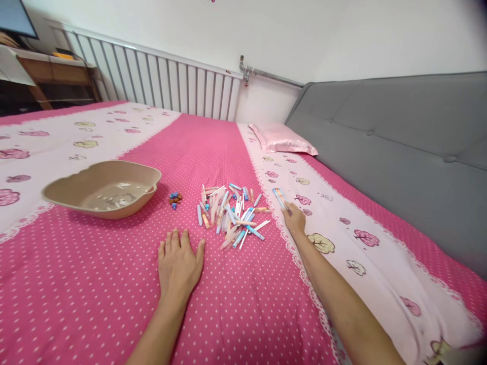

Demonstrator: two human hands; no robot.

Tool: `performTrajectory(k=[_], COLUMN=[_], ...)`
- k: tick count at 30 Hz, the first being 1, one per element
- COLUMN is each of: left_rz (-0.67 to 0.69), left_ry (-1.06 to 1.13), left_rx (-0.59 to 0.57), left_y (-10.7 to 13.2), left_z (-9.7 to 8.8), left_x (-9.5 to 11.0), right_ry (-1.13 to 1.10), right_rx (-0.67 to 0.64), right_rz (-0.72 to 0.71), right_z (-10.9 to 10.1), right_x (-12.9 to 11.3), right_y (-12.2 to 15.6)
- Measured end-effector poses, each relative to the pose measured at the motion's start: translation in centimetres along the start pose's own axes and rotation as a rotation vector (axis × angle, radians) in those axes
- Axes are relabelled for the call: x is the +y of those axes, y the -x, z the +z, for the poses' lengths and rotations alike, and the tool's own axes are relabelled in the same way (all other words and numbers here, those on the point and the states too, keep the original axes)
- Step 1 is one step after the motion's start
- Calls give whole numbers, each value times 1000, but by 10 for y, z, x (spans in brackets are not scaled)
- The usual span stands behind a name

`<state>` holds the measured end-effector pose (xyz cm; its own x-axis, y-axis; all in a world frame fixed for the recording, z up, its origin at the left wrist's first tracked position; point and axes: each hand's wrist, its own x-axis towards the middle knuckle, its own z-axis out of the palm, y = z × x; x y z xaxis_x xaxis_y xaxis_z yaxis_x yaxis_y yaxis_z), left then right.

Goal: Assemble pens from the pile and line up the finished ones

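Note:
A loose pile of pen parts [232, 215], in pale blue, pink, white and orange, is spread on the pink dotted bedspread [236, 309]. My left hand [178, 261] lies flat on the bedspread just left of the pile, fingers spread, with nothing in it. To the right of the pile, my right hand [294, 219] is closed on the near end of a few blue pens [279, 195] lying side by side on the white printed strip. My fingers partly hide them, and I cannot tell their exact number. A small cluster of blue and brown pieces [175, 199] sits left of the pile.
A beige plastic basin [101, 190] with small white pieces in it stands at left. Behind are a pink pillow [283, 138], a grey padded headboard [391, 152], a white radiator [160, 76] and a pipe [272, 73]. A desk [57, 73] with a monitor [17, 20] is at far left.

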<state>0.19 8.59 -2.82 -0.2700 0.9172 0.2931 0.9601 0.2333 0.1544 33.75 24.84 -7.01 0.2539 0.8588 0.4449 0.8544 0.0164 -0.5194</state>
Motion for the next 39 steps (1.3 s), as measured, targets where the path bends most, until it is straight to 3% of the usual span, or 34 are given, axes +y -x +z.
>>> performTrajectory(k=[26, 39], left_rz=[1, 11], left_ry=[-9, -16], left_rx=[-3, 16], left_y=[1, 1], left_z=[2, 3], left_x=[-1, -2], right_ry=[153, 126], right_rx=[58, 48], right_rz=[45, 30], right_z=[0, 3], right_x=[-8, -2], right_y=[1, -1])
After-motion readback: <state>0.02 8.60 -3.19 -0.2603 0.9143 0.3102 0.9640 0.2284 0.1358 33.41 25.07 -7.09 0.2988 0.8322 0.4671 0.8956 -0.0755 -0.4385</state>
